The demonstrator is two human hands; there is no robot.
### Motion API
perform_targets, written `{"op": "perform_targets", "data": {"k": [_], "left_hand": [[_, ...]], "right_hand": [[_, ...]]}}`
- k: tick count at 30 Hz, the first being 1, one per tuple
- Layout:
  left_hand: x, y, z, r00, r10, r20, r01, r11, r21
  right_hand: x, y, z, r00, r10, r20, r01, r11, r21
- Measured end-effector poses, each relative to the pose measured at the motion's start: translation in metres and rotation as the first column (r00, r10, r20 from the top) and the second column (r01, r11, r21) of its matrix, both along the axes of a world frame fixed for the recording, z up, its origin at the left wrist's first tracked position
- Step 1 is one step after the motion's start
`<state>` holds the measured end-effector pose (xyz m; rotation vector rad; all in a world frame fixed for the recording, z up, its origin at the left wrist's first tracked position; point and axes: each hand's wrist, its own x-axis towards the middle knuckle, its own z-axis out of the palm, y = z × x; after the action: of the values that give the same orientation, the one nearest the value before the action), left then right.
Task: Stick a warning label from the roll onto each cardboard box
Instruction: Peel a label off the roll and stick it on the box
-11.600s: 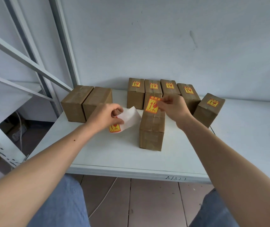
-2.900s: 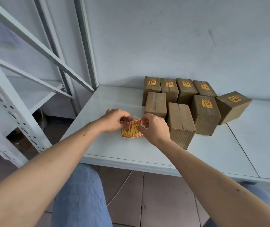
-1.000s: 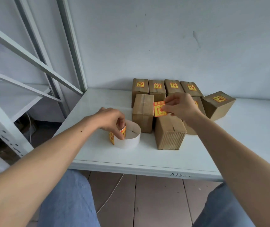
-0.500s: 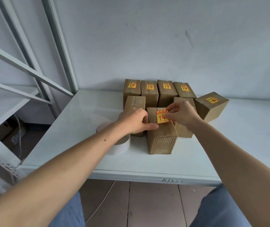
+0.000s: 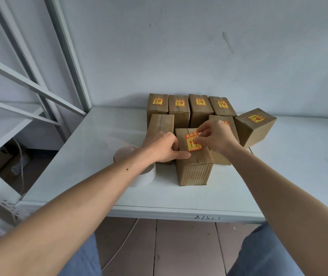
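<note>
My left arm hid part of the label roll (image 5: 139, 176) on the surface (image 5: 278, 176), whose near edge read "A/321". My left hand (image 5: 164, 147) gripped the near box (image 5: 194, 166); my right hand (image 5: 215, 136) pinched its warning label (image 5: 192, 143), print unreadable.

Label roll (image 5: 139, 176) left of front box (image 5: 195, 168); labelled boxes (image 5: 199, 108) behind.
</note>
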<state>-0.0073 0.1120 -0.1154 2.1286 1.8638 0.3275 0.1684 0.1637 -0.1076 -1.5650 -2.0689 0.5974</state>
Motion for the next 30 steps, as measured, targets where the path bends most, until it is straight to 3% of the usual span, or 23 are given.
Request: {"op": "perform_targets", "data": {"k": [8,12,16,22,30], "left_hand": [[0.002,0.002,-0.001,1.0,0.016,-0.013,-0.016,1.0,-0.002],[0.009,0.004,-0.005,0.994,0.106,-0.004,-0.105,0.994,0.023],[0.022,0.003,-0.011,0.974,0.201,-0.101,-0.192,0.977,0.094],[0.016,0.004,-0.016,0.975,0.221,-0.022,-0.221,0.975,-0.005],[0.014,0.005,-0.018,0.98,0.196,0.039,-0.196,0.981,0.008]], "right_hand": [[-0.006,-0.003,-0.002,0.995,0.007,0.101,-0.014,0.998,0.069],[-0.009,-0.003,-0.004,0.989,-0.001,0.145,-0.014,0.995,0.101],[-0.008,-0.003,-0.006,0.989,-0.032,0.145,0.017,0.994,0.108],[-0.007,-0.002,-0.01,0.979,-0.112,0.167,0.09,0.987,0.133],[-0.019,0.009,-0.019,0.945,-0.272,0.184,0.229,0.947,0.224]]}}
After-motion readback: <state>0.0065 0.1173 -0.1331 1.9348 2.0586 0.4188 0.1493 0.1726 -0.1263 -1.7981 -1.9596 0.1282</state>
